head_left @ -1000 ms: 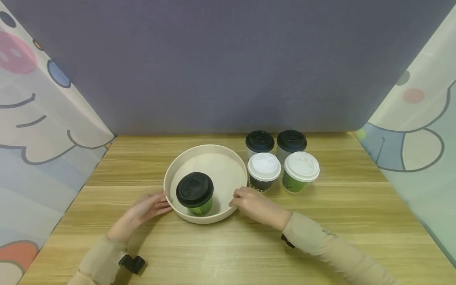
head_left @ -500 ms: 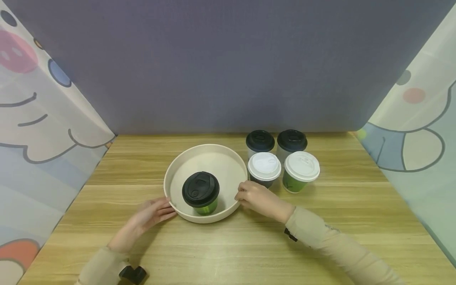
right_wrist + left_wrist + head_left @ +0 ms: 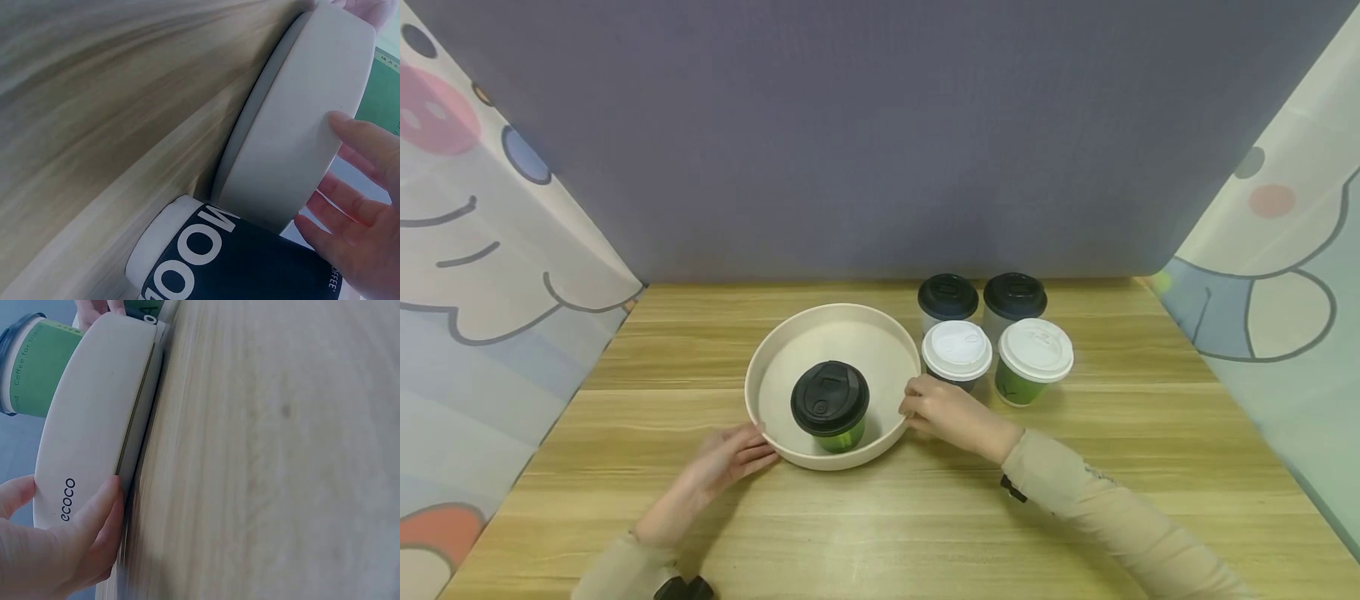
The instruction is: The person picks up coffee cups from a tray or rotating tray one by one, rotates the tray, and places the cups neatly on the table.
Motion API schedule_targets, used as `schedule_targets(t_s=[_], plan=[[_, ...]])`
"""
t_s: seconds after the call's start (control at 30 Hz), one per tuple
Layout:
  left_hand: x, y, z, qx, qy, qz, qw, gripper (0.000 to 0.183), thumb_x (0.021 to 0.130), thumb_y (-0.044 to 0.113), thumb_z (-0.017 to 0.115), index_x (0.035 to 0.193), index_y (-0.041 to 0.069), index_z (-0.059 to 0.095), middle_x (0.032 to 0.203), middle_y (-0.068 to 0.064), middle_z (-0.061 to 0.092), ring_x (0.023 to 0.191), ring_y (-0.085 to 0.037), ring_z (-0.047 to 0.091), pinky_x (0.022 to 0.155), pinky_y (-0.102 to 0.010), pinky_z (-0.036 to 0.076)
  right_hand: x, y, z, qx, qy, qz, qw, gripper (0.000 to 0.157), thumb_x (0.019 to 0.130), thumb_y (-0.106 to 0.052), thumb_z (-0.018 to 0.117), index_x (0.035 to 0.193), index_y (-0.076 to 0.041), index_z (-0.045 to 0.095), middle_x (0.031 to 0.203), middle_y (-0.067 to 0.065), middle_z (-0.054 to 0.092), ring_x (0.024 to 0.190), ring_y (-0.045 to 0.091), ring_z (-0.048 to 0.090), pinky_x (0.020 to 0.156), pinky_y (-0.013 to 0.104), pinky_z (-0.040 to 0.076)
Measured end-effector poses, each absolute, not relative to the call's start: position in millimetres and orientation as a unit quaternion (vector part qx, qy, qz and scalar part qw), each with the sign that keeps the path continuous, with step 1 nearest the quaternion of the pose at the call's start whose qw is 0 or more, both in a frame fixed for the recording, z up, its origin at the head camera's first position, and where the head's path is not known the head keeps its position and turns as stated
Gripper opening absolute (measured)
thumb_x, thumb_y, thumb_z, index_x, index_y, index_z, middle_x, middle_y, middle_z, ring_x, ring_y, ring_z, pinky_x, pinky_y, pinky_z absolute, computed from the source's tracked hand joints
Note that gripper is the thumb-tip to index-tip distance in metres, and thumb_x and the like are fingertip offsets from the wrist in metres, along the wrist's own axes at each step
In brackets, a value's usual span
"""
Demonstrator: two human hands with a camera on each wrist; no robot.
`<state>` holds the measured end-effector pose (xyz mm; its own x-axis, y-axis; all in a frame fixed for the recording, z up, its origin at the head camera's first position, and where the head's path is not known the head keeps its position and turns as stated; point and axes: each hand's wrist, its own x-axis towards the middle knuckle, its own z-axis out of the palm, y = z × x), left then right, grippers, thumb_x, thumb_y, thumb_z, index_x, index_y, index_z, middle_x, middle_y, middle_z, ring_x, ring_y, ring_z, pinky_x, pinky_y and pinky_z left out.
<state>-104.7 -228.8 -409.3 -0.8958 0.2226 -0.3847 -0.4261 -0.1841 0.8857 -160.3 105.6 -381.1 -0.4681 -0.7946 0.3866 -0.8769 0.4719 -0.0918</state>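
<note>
A round cream tray (image 3: 760, 375) with a raised wall lies on the wooden table. In it stands a green paper cup (image 3: 841, 439) with a black lid, near the front. My left hand (image 3: 726, 460) holds the tray's front-left side, one digit at the rim and other fingers low on the outer wall, as the left wrist view shows beside the "ecoco" print (image 3: 68, 500). At the right side my right hand (image 3: 951, 417) pinches the wall, its thumb outside and fingers over the rim. A dark cup (image 3: 250, 262) with white letters stands close beside it in the right wrist view.
Right of the tray stand two cups with white lids, one dark (image 3: 957, 350) and one green (image 3: 1033, 362). Behind them are two black-lidded cups, a left one (image 3: 948, 297) and a right one (image 3: 1015, 297). A grey panel (image 3: 880, 150) rises at the table's back.
The tray has turned counterclockwise in place, carrying the green cup to the right. My left hand has shifted toward the front and right; my right hand has shifted slightly back and right.
</note>
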Motion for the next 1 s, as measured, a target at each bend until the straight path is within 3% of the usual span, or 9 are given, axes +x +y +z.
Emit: schedule_targets(t_s=[0.43,0.7,1.0], plan=[[-102,-222,-410,-0.092,0.596,0.772,0.202,0.057,0.093,0.011,0.042,0.126,-0.022,0.010,0.092,-0.007,0.059,0.088,-0.016,0.059,0.090,-0.033,0.047,-156,104,-367,0.482,-0.858,0.126,0.125,0.024,0.074,-0.009,0.068,0.098,-0.008,0.064,0.091,0.003,0.055,0.083,0.014,0.054,0.075,0.021,0.051],[-101,-222,-410,-0.092,0.599,0.770,0.200,0.058,0.093,0.011,0.041,0.127,-0.022,0.009,0.093,-0.009,0.058,0.088,-0.016,0.059,0.090,-0.033,0.047,-153,94,-343,0.475,-0.855,0.153,0.141,0.030,0.084,-0.015,0.059,0.112,-0.004,0.056,0.100,0.006,0.055,0.092,0.016,0.053,0.081,0.023,0.050],[-100,-222,-408,-0.101,0.610,0.760,0.198,0.058,0.093,0.012,0.042,0.128,-0.021,0.010,0.097,-0.011,0.056,0.091,-0.017,0.058,0.092,-0.034,0.046,-153,73,-323,0.469,-0.852,0.162,0.167,0.032,0.086,-0.022,0.058,0.115,-0.007,0.056,0.105,0.008,0.054,0.097,0.017,0.052,0.084,0.027,0.049]])
